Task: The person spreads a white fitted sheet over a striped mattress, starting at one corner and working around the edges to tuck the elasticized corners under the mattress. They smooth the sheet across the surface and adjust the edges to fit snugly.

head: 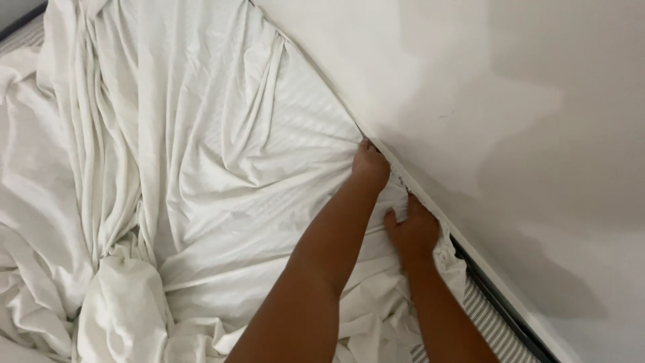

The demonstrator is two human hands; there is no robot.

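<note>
A white bed sheet (201,168) lies rumpled over a mattress, with deep folds running toward the lower left. My left hand (370,163) is closed at the sheet's edge where the mattress meets the wall, fingers pushed into the gap. My right hand (412,230) lies a little lower along the same edge, fingers curled over a bunched part of the sheet beside the wall. Both forearms reach in from the bottom of the view. The fingertips of both hands are hidden in the gap.
A plain white wall (504,101) runs diagonally along the bed's right side. A dark bed frame edge (500,309) and striped mattress fabric (480,323) show at the lower right. More bunched sheet (121,309) piles at the lower left.
</note>
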